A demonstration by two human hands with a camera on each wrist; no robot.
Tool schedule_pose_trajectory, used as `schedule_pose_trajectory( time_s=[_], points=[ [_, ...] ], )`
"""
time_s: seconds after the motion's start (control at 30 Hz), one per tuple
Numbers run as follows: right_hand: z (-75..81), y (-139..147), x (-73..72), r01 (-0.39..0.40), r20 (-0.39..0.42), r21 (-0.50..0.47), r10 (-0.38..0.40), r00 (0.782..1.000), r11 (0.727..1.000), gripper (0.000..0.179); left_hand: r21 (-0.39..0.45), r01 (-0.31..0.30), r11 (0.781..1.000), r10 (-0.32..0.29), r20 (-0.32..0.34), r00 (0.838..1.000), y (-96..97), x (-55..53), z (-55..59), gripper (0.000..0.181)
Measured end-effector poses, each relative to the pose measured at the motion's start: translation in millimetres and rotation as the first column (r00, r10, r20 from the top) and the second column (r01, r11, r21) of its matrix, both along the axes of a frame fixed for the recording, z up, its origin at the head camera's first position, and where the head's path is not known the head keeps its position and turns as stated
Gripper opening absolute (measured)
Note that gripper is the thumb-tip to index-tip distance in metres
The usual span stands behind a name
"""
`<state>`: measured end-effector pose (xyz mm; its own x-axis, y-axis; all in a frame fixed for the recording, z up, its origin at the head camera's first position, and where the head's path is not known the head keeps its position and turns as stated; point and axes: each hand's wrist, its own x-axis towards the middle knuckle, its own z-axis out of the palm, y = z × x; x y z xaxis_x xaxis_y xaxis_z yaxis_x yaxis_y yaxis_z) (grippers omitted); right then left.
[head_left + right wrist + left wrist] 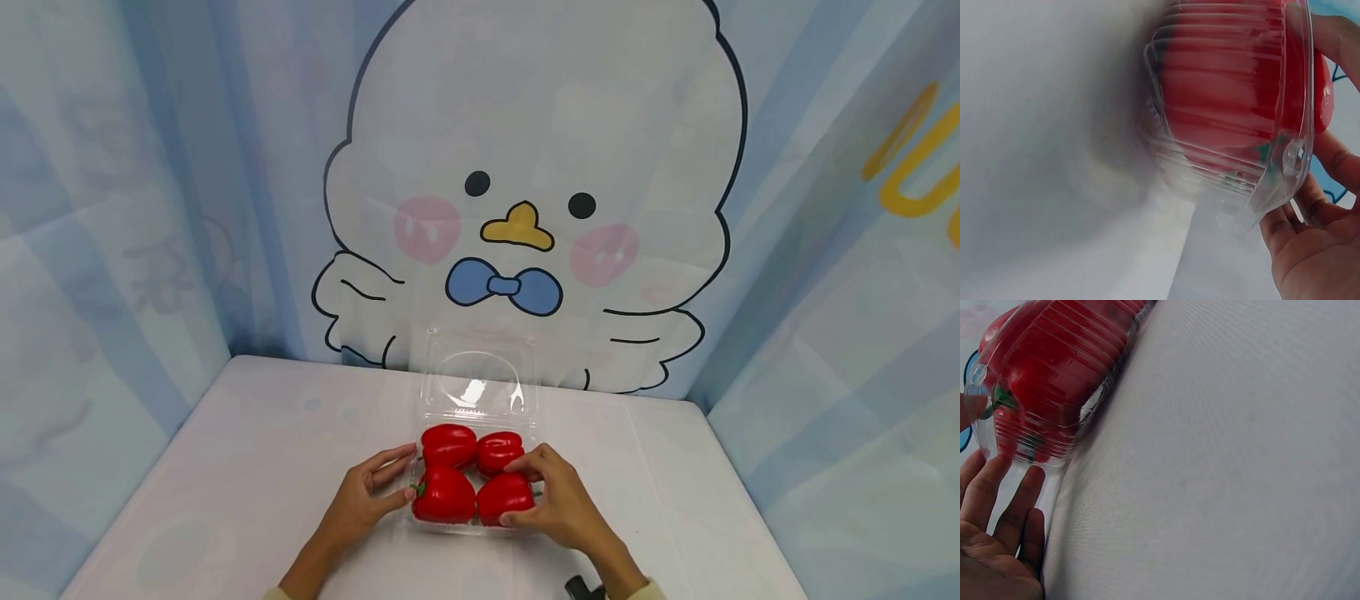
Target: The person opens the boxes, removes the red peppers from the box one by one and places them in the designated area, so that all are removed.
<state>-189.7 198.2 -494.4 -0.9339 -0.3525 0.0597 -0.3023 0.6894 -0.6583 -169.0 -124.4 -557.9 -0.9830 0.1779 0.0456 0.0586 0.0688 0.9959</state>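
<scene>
A clear plastic clamshell box [517,532] sits on the table with its lid [480,375] raised at the back. Several red bell peppers fill its base, among them a back left pepper [448,446] and a front left one [444,497]. My right hand [564,504] holds the front right bell pepper [504,497], thumb at its near side and fingers at its far side. My left hand [363,492] lies along the box's left side, fingers fairly straight and fingertips at the wall. In the left wrist view, green stems [1004,397] show near the rim.
A white cloth covers the table [247,483]. Behind it hangs a curtain [517,125] printed with a cartoon bird. A small black object [583,587] shows by the right wrist at the bottom edge.
</scene>
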Motion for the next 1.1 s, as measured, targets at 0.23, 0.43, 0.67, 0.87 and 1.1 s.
schedule_pose_trajectory(
  time_s=[0.23, 0.43, 0.67, 0.87, 1.1],
  points=[
    [1.5, 2, -1.3, -0.031, -0.006, 0.018, 0.031, 1.0, 0.999, 0.057, 0.003, 0.004, 1.0, -0.004, -0.002, 1.0, 0.0, -0.4, -0.3, 0.062],
    [-0.5, 5, -2.7, -0.065, 0.001, 0.01, 0.065, 0.998, 0.998, 0.056, 0.002, 0.008, 1.0, -0.008, -0.009, 1.0, 0.0, 0.5, 0.3, 0.063],
    [0.0, 12, -5.1, -0.124, 0.01, -0.001, 0.124, 0.992, 0.992, 0.06, 0.001, -0.001, 1.0, 0.001, -0.01, 1.0, -1.0, 0.2, 0.5, 0.064],
    [2.5, 15, -7.5, -0.166, 0.033, -0.015, 0.167, 0.985, 0.986, 0.061, -0.004, 0.007, 1.0, -0.007, -0.014, 1.0, -1.1, -0.1, 0.0, 0.063],
    [1.4, 18, -10.2, -0.183, 0.029, -0.04, 0.184, 0.983, 0.982, 0.057, 0.003, 0.005, 1.0, -0.005, 0.007, 1.0, -0.4, -0.6, -1.5, 0.063]
  ],
)
